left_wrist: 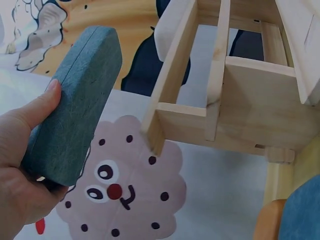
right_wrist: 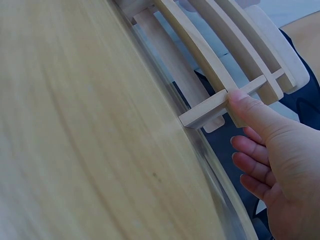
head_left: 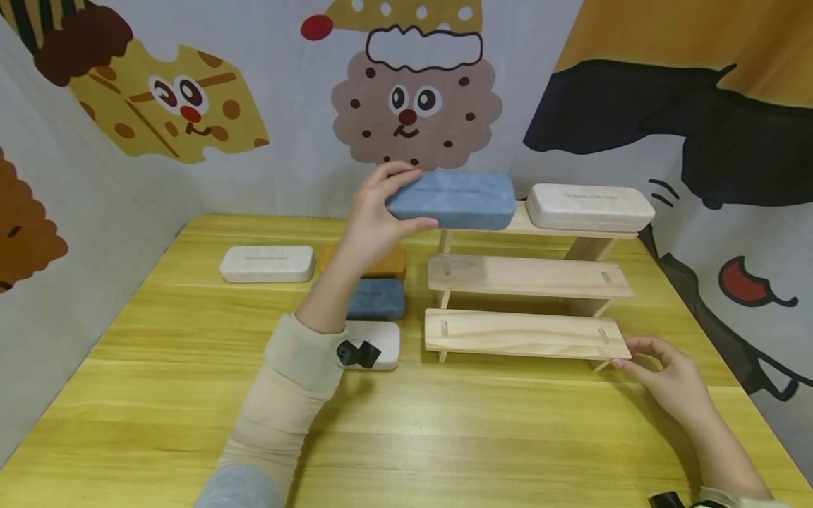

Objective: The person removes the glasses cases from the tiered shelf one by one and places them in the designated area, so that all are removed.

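Observation:
A blue, rounded glasses case [head_left: 457,201] is gripped by my left hand [head_left: 371,219], thumb along its front and fingers over its top left end. It is held up at the left part of the top shelf of a three-tier wooden rack [head_left: 521,335]; the left wrist view shows the case [left_wrist: 80,105] apart from the wood. On that top shelf's right side lies a white glasses case [head_left: 591,209] with small lettering. My right hand [head_left: 676,377] pinches the right front corner of the lowest shelf, with the thumb [right_wrist: 240,97] on its edge in the right wrist view.
Left of the rack on the wooden table [head_left: 444,437] lie a white case [head_left: 267,264], an orange case [head_left: 389,263], another blue case [head_left: 381,298] and another white case [head_left: 389,346], some partly hidden by my left arm. A printed cloth [head_left: 286,190] hangs behind.

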`<state>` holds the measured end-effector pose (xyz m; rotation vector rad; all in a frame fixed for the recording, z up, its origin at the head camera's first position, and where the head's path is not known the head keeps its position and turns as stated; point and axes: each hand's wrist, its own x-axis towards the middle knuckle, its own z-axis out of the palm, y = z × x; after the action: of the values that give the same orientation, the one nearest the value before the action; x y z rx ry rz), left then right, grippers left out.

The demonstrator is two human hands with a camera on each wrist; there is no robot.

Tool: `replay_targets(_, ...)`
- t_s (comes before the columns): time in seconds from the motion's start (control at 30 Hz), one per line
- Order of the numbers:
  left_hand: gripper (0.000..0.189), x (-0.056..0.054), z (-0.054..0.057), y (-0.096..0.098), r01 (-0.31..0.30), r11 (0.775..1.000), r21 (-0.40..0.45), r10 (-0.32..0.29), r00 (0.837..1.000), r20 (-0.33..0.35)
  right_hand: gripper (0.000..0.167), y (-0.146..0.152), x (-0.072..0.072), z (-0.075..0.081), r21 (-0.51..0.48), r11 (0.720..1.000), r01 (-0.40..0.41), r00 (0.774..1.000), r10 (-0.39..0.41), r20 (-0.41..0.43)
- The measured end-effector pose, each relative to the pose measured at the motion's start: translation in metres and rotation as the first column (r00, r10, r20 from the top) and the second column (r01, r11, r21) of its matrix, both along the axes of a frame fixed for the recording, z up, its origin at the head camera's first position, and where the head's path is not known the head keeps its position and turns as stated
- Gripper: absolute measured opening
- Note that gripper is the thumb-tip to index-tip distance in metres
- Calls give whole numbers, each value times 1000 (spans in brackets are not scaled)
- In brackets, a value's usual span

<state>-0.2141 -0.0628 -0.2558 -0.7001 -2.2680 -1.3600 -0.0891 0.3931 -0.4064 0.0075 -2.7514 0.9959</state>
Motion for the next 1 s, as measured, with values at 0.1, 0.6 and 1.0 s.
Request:
replay_targets(0.1,66,6,0,-6,6,1000,19,-5,1000,-14,42,0,-1,0,-1,1000,-4,1000,4,-8)
replay_targets(0.6,66,32,1,-41,13,996,83,-15,1000,15,43,0,0,-1,-1,1000,-1,1000,1,-2)
replay_targets(1.0,66,48,-5,-75,-24,994,109,25,1000,-10,45,-1,-1,1,3,1000,11,1000,-11,17)
